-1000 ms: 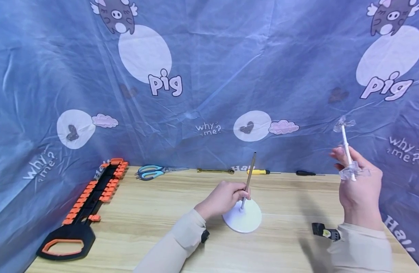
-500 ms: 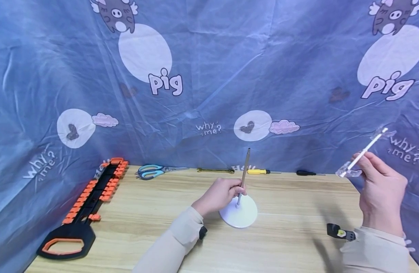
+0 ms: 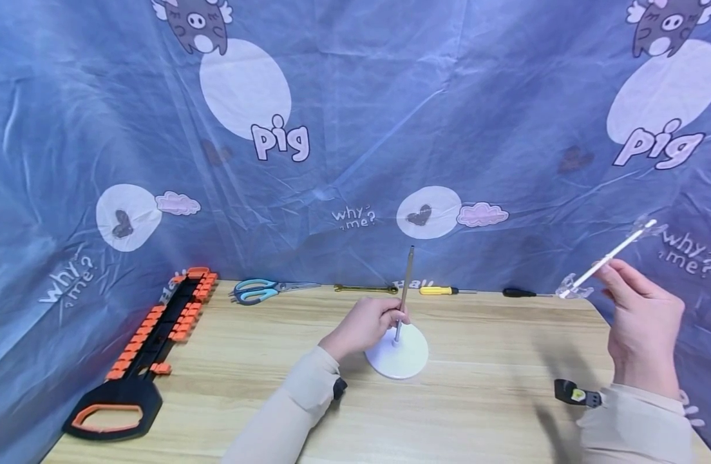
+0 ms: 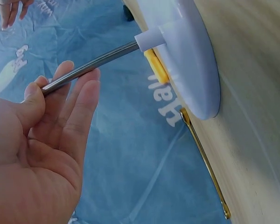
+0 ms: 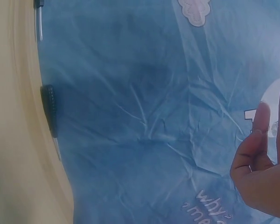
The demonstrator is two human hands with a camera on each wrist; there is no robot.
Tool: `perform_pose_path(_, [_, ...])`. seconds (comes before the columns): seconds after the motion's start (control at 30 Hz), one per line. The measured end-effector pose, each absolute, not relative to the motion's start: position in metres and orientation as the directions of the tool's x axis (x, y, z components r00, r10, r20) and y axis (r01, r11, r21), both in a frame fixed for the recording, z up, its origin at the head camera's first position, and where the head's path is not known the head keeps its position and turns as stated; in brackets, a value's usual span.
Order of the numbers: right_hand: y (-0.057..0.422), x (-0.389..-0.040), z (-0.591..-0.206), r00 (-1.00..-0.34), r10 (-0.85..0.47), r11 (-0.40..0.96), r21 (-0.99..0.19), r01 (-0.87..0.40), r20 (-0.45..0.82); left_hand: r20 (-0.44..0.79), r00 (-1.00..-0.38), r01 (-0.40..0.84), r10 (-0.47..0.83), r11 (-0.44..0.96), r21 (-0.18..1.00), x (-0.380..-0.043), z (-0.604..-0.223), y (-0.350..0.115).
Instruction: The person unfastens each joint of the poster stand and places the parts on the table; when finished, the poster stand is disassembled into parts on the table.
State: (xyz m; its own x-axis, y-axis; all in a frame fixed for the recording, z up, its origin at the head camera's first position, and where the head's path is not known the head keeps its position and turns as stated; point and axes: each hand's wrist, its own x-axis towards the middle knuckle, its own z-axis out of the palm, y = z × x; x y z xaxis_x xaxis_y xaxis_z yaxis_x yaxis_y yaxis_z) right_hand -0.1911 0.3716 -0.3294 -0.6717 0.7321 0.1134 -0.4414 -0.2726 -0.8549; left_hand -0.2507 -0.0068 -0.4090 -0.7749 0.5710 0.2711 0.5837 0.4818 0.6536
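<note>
My left hand pinches a grey metal rod between thumb and fingers. The rod rises from a socket in a round white base at the middle of the table. Seen from the left wrist, the thumb presses the rod's upper part while the other fingers lie along it. Raised at the right, my right hand pinches a thin white stick, slanting up to the right, with a clear plastic piece at each end. That stick does not show in the right wrist view, where my right hand is partly cut off.
Along the table's back edge lie blue-handled scissors, a gold wrench, a yellow screwdriver and a black screwdriver. A black rack with orange clips is at the left. Printed blue cloth hangs behind the table.
The white base and rod have shifted left and slightly back with my left hand. My right hand has moved right, and the stick has turned from nearly upright to a rightward slant.
</note>
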Motion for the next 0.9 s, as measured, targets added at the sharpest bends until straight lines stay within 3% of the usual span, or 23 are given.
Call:
perform_pose_path(0.5, [0.371,-0.193,-0.334,-0.739,0.664,-0.189,-0.931,-0.312,0.113,0.275,-0.784,0.581,0.556,0.501,0.642,-0.256,-0.408,-0.015])
perform_pose_path(0.73, [0.371,-0.190,-0.338,-0.810,0.568,0.049,-0.989,-0.142,0.145,0.282,-0.792,0.579,0.542,0.521,0.627,-0.257,-0.408,-0.015])
perform_pose_path(0.9, [0.369,-0.192,-0.343,-0.840,0.511,0.279,-0.960,-0.036,0.180,0.284,-0.795,0.575,0.536,0.517,0.635,-0.257,-0.409,-0.014])
